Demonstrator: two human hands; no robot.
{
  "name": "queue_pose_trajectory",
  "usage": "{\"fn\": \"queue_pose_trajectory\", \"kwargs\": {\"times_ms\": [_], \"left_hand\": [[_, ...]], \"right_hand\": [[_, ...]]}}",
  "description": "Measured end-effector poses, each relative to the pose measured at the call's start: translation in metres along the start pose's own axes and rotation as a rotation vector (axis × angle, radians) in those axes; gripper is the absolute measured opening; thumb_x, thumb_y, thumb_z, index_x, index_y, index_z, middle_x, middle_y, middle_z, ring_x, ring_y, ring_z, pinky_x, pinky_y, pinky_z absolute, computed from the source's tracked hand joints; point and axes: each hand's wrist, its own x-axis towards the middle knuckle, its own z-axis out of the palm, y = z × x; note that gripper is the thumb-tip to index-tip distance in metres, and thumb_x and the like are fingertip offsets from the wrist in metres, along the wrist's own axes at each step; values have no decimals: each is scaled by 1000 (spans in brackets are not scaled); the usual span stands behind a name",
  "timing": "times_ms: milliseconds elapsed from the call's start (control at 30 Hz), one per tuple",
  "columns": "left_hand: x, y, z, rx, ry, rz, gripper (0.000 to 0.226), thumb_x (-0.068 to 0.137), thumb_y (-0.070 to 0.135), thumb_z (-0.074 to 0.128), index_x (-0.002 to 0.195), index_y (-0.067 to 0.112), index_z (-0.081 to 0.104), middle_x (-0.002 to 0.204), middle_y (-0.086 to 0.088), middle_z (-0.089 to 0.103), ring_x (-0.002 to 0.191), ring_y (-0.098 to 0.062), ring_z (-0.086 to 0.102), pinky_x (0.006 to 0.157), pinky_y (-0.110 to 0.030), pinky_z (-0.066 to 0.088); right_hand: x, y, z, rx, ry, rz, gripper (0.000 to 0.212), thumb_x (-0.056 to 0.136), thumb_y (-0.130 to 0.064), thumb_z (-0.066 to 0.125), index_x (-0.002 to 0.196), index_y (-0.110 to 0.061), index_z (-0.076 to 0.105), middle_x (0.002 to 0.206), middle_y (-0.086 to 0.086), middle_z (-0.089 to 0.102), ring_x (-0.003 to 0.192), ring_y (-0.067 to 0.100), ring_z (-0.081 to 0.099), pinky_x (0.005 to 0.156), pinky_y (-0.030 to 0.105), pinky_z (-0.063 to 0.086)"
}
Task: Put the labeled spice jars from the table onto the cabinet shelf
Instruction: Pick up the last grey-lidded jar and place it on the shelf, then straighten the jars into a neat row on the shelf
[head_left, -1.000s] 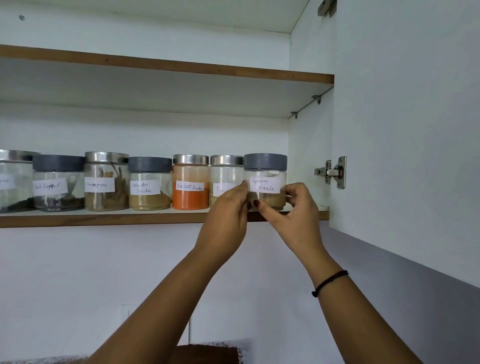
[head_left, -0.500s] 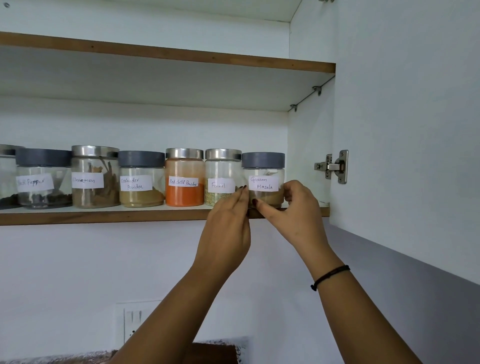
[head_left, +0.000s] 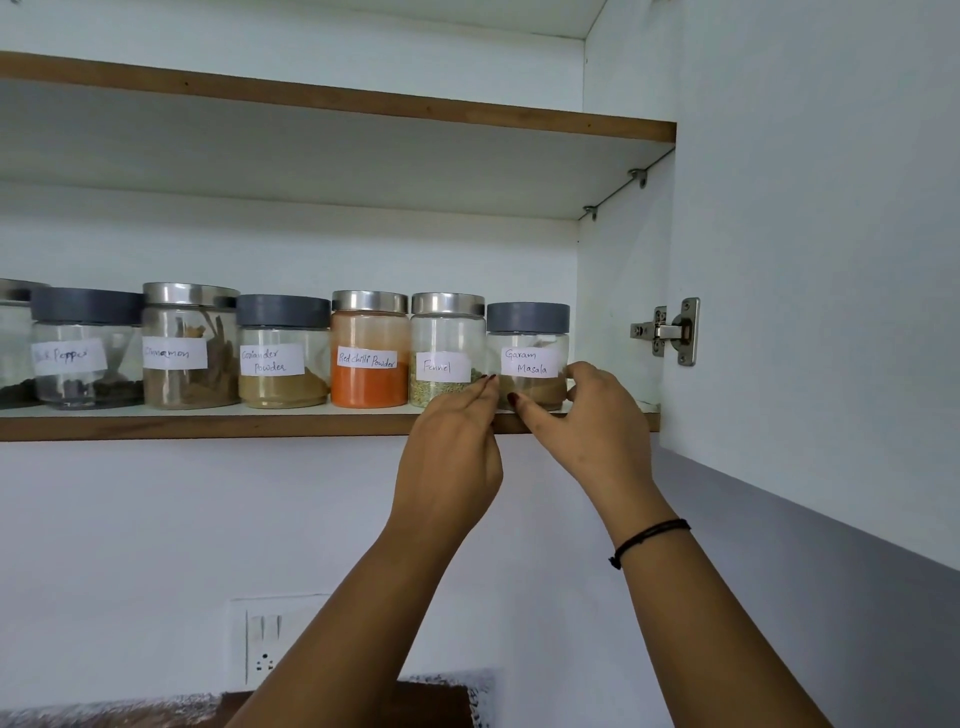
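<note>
Far-left jar (head_left: 10, 348) cut by edge — Garam Masala jar (head_left: 527, 364) btm behind fingers (head_left: 527, 413).

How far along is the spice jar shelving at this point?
Done: glass jars from the Black Pepper jar through the Fennel jar line the white cabinet shelf. In hand: the grey-lidded Garam Masala jar stands at the row's right end, right hand gripping its base, left hand touching it. Left: letting go; whether more jars wait elsewhere cannot be seen.
</note>
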Motion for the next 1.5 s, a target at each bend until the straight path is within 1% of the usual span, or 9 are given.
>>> {"fn": "queue_pose_trajectory", "kwargs": {"times_ms": [133,367,500,600,733,967,1267,1400,1500], "left_hand": [[0,-1,0,-4,-2,4,47,91,2,59,137,8,57,136,-9,62,125,-27,58,107,-36,42],[1,-6,-1,-102,-2,-15,51,89,-4,53,137,11,57,135,-7,62,126,-24,56,109,-31,38],[1,-4,-4,-160,18,-13,47,92,-1,50,136,12,59,131,-6,65,120,-22,59,106,-35,46],[6,-4,-9,-267,31,-74,41,94,0,49,130,12,63,116,-6,72,104,-20,65,94,-33,54],[4,-6,-23,-434,-10,-106,34,97,8,52,128,15,66,111,0,73,99,-12,66,88,-33,57],[-27,-16,-61,-473,-30,-139,35,94,32,57,126,21,67,119,12,70,112,-2,63,96,-32,55],[-44,-33,-132,-272,108,-153,22,97,22,57,114,19,71,105,11,72,100,-5,66,87,-28,56],[-52,-52,-163,-215,190,-181,19,97,19,59,110,24,71,105,14,71,101,-1,64,84,-17,52],[-58,-74,-184,-193,236,-217,18,97,19,58,108,23,72,101,15,71,99,-1,64,81,-20,53]], "right_hand": [[0,-4,3,-118,5,-33,57,82,-65,59,108,-15,57,102,2,63,92,22,63,71,33,51],[-6,-6,1,-98,71,-35,69,74,-68,67,96,-15,29,84,0,49,72,19,51,55,27,36],[-7,-2,-5,48,111,-76,57,82,-56,67,99,-11,38,94,2,48,74,21,57,47,22,32],[-15,-4,-14,157,226,-234,36,87,-35,66,103,-10,46,102,3,50,75,20,59,48,16,36],[-29,-15,-26,285,274,-347,13,87,-27,55,90,-15,54,93,-3,53,74,17,56,51,32,51],[-54,-45,-21,535,171,-407,9,88,-18,62,93,-12,58,94,-1,58,79,15,62,63,34,59],[-80,-109,-12,659,125,-506,7,89,-18,64,86,-13,62,86,-4,59,75,7,58,63,28,56],[-85,-136,-7,696,102,-524,9,88,-17,62,80,-12,60,81,-3,57,74,14,58,62,37,54],[-90,-161,-1,698,79,-548,12,89,-20,60,79,-13,59,80,-3,56,73,14,58,61,38,54]]}}
